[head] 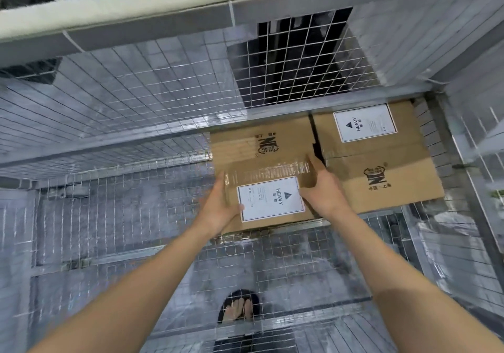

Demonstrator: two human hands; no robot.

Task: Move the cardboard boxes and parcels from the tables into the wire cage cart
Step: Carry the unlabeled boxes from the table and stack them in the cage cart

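Observation:
A brown cardboard box (pixel 261 151) with a white HEAVY label lies flat on the floor of the wire cage cart (pixel 122 102). My left hand (pixel 221 205) holds its left near edge, thumb on the label's corner. My right hand (pixel 324 189) grips its right side, fingers lying over the taped seam. A second cardboard box (pixel 381 156), also with a HEAVY label, lies against it on the right, in the cart's far right corner.
Wire mesh walls enclose the cart at the back, left and right. The mesh floor to the left of the boxes is bare. My foot in a dark sandal (pixel 240 307) shows through the near mesh below my arms.

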